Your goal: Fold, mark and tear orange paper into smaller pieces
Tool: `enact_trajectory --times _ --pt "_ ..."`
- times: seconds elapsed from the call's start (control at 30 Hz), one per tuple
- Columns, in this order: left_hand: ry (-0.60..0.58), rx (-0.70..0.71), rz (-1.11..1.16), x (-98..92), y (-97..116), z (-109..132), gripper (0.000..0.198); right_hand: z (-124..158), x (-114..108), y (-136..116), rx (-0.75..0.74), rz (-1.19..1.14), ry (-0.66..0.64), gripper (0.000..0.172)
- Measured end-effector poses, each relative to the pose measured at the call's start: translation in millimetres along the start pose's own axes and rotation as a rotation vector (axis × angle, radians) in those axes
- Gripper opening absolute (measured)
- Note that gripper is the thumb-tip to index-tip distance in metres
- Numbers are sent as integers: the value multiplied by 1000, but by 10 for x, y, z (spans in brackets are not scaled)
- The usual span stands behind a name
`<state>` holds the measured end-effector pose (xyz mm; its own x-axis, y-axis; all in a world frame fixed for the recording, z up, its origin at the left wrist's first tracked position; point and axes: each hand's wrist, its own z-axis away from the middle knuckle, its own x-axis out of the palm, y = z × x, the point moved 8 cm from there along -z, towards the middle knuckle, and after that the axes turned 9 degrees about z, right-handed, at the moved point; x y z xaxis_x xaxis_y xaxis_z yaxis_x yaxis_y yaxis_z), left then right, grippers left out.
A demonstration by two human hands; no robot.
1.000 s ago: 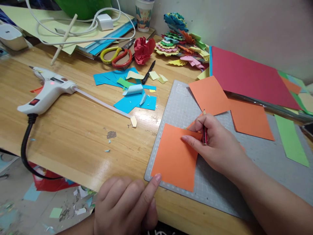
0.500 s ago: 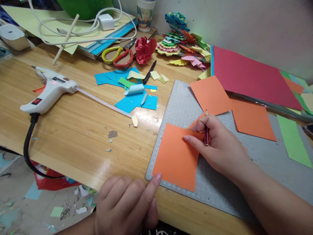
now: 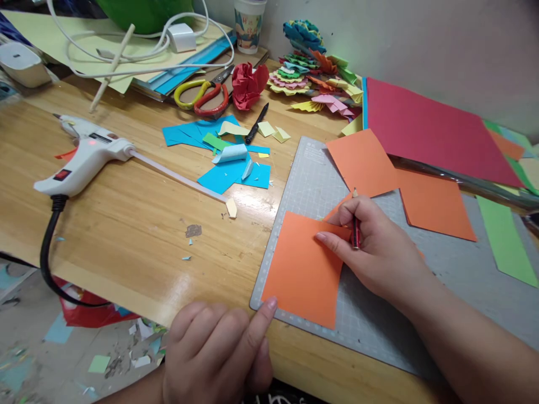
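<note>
My right hand (image 3: 373, 244) is closed, with a red-and-black pencil (image 3: 356, 227) tucked upright in its fingers, sharpened tip up. Its thumb lies on the upper right edge of an orange paper square (image 3: 301, 269); the fingers curl behind that edge. At the square's lower left corner, the outstretched index finger of my left hand (image 3: 221, 342) touches the paper. The other left fingers are loosely bent and hold nothing. Beneath the square is a grey cutting mat (image 3: 362, 331). More orange paper squares (image 3: 362, 163) lie beyond my right hand, one partly hidden by it.
A white glue gun (image 3: 86, 148) with a glue stick lies at left. Blue paper scraps (image 3: 227, 174), a black pen (image 3: 256, 123) and scissors (image 3: 204, 98) are mid-table. Folded paper pieces (image 3: 309, 73), crimson sheets (image 3: 433, 129) and a paper cup (image 3: 249, 25) stand near the wall.
</note>
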<state>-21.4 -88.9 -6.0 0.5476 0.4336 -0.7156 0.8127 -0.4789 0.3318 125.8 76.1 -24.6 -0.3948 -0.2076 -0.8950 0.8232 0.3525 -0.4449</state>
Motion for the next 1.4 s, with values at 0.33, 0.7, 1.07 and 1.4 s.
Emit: enact_trajectory --times 0.33,0.7,1.07,1.4 --pt "2 -4 -21 -6 1 -6 23 2 9 8 -8 8 5 24" --pt "9 -1 -27 -13 0 -5 23 4 -12 -1 -5 26 16 24" --pt "25 -1 -5 -11 8 10 25 2 -18 -12 -12 29 27 25" --pt "16 -14 -11 -1 4 7 25 3 -12 -19 -1 24 9 24"
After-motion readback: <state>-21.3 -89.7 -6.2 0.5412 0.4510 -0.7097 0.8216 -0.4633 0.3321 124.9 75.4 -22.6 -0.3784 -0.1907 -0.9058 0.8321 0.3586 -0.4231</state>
